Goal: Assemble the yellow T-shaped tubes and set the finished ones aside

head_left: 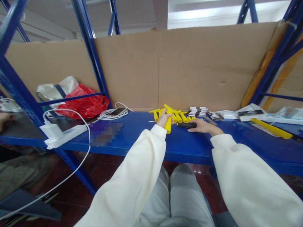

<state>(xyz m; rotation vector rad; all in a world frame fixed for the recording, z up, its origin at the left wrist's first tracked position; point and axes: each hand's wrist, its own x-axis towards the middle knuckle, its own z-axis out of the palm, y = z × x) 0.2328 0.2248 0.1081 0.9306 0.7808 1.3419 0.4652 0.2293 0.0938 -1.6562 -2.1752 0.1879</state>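
Observation:
My left hand (163,119) is closed around a yellow plastic handle-like piece (168,125), whose wide round end points down toward me. Several similar yellow T-shaped pieces (178,117) lie in a row just behind it on the blue table. My right hand (202,126) has its fingers on the black grip of a screwdriver (187,125) lying low over the tabletop. The screwdriver's thin metal shaft points left and passes behind the yellow piece, its tip showing beyond my left hand.
Small white-and-black pieces (198,111) are stacked at the back. Rightward lie plastic packets (251,112) and a long yellow tube (272,128). A power strip (68,135), coiled white cable (109,114) and red bag (82,101) are leftward. Blue posts and a cardboard wall (189,66) enclose the table.

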